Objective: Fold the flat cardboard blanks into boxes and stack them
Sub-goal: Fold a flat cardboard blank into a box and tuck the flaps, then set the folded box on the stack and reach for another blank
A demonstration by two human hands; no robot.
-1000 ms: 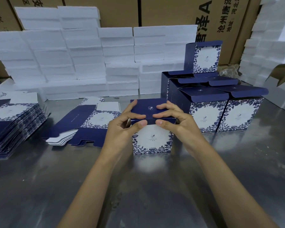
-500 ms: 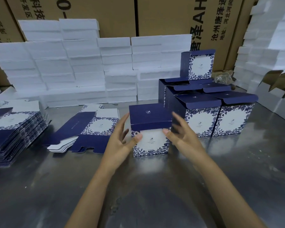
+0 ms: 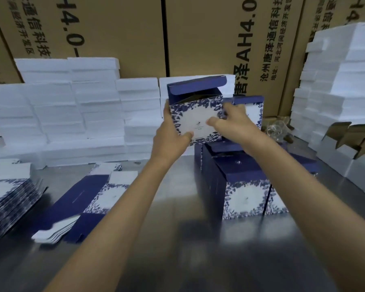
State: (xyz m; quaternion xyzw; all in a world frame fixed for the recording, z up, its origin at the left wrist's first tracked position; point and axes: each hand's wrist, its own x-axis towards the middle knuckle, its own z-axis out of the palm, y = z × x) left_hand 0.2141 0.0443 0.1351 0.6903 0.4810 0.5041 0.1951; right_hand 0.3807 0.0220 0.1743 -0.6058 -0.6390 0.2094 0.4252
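box [image 3: 195,121] folded, lid up, frame centre above stack [image 3: 246,194] | left hand [image 3: 170,140] + right hand [image 3: 233,123] both grip it | left to do: blanks [image 3: 6,197] lower left

The near middle of the table [image 3: 177,239] is bare steel, so a hand passes freely there. Flat blanks [image 3: 6,199] crowd the left edge, more blanks [image 3: 82,199] sit left of centre, and folded boxes [image 3: 244,186] block the right. White foam stacks [image 3: 72,114] wall off the far edge, with more foam [image 3: 341,91] in the far right corner.
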